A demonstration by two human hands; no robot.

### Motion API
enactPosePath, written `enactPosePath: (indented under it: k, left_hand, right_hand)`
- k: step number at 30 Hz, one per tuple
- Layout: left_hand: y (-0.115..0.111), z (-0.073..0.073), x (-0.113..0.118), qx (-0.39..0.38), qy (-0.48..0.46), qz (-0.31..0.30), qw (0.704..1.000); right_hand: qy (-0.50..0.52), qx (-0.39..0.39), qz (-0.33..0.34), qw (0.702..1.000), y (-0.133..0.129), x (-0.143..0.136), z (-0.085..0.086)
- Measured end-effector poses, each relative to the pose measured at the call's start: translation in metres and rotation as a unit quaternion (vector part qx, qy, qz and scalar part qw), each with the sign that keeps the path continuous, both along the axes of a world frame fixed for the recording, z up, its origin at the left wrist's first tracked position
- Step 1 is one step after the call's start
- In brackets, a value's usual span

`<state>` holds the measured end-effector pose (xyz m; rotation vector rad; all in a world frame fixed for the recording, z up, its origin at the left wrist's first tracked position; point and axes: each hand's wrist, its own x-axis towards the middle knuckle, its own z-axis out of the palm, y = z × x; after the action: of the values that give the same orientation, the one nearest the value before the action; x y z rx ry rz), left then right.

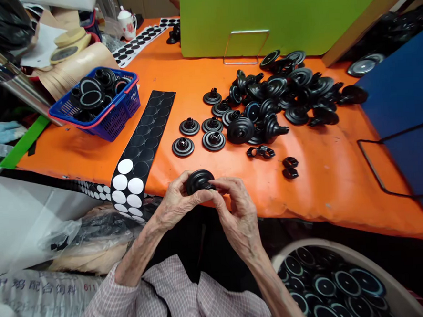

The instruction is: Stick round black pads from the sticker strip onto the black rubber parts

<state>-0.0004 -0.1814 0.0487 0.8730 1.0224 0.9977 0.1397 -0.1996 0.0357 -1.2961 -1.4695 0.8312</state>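
Just over the table's front edge, my left hand [174,203] is closed on a black stepped disc-shaped part [198,179] with a short stem. The thumb and fingertips of my right hand [239,212] pinch this part at its stem end. Whether a small nut sits between those fingertips is hidden. Beyond my hands, several similar disc parts [214,140] stand stem up in short rows. Behind and right of them lies a loose heap of such parts [275,92]. A few black nuts [264,152] lie to the right, with another small group of black nuts [290,168] nearby.
A strip of round black stickers [148,129], partly peeled to white circles, hangs over the edge. A blue basket [119,111] holds black parts at left. A green board [278,15] and blue panel [406,118] bound the orange table [306,191]. A tub [310,242] of discs stands below right.
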Motion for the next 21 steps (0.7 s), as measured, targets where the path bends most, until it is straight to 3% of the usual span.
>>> enactPosePath:
  k: [3, 7, 12, 21]
  left_hand:
    - [-0.001, -0.001, 0.002, -0.009, -0.036, 0.0, 0.999]
    - [0.0, 0.0, 0.001, -0.023, -0.053, 0.005, 0.998]
    - [0.004, 0.004, -0.005, -0.004, -0.044, -0.025, 0.999]
    - [-0.007, 0.001, 0.004, 0.106, 0.064, 0.006, 0.992]
  right_hand:
    - [0.066, -0.04, -0.035, 0.996, 0.0, -0.004, 0.0]
    - [0.082, -0.067, -0.033, 0.994, 0.002, -0.002, 0.0]
    - [0.157, -0.14, 0.055, 0.976, 0.008, 0.004, 0.002]
    - [0.203, -0.14, 0.026, 0.969, 0.003, -0.005, -0.001]
